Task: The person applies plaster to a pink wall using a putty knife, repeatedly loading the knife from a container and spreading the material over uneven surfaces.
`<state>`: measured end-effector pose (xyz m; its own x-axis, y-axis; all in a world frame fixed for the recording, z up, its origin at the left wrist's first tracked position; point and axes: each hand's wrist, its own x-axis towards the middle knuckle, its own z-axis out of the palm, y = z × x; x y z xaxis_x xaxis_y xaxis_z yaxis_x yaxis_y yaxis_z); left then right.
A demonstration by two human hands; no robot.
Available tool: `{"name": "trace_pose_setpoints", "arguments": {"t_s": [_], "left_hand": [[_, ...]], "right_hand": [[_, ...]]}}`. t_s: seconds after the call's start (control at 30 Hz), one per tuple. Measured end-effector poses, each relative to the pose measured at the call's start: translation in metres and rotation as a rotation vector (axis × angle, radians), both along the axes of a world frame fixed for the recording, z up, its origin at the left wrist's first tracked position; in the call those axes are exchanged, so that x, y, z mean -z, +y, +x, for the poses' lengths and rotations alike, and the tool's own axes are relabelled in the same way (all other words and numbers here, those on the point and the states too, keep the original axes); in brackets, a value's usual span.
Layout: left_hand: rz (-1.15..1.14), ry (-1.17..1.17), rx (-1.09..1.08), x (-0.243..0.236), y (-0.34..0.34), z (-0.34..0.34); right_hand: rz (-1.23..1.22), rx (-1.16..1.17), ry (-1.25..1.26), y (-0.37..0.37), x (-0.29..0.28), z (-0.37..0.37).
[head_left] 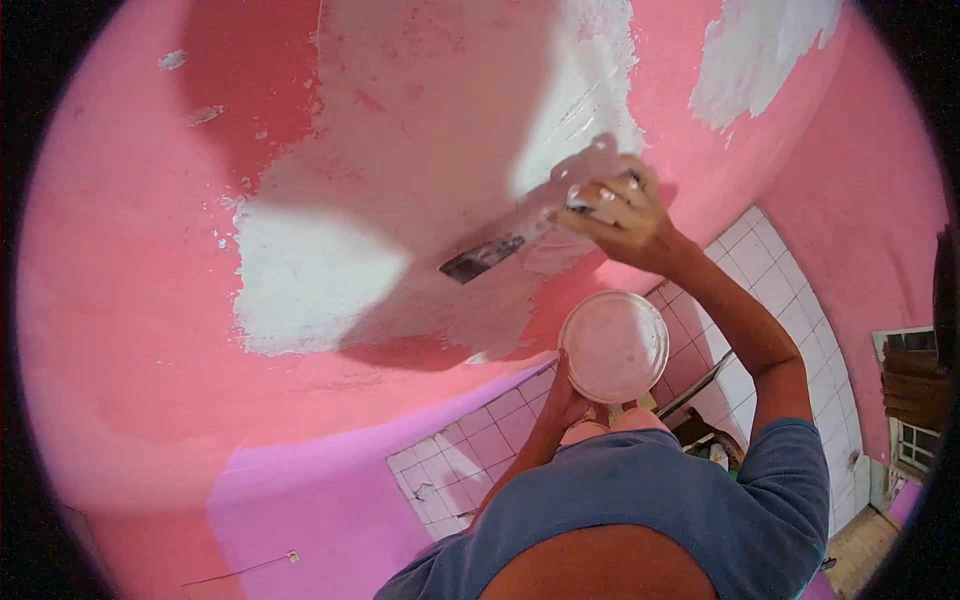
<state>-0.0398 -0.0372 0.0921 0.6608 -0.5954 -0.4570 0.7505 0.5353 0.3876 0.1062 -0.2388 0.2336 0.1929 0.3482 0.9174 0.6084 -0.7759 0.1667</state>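
Pink wall (130, 330) curves across most of the view, with a broad patch of white filler (310, 265) spread over its middle; shadows fall across both. Purple paint (320, 490) covers the wall's lower part, and white square tiles (770, 275) show below and to the right. Smaller than the first, a second filler patch (760, 55) sits at the upper right. Below, the person wears a blue short-sleeved shirt (620, 485). Over the main patch's lower right lies a long, filler-smeared smoothing blade (482, 260), slanting up to the right; whether its whole edge touches the wall cannot be told. Near it, a round tub (615, 345) shows its pale, pinkish-white top. Fingers curled, the right hand (640, 235) grips the blade's upper end. The left hand (571, 388) holds the tub by its left side.
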Motion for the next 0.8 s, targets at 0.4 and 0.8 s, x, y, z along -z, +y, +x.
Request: {"name": "trace_pose_setpoints", "arguments": {"t_s": [0.4,0.8], "left_hand": [[0.027,-0.035,-0.162,0.000,0.020,-0.002],[-0.089,-0.078,-0.176,0.000,0.022,0.023]], "right_hand": [[1.073,-0.506,1.529,-0.009,0.031,-0.130],[1.584,-0.451,1.225,-0.006,0.001,-0.155]]}}
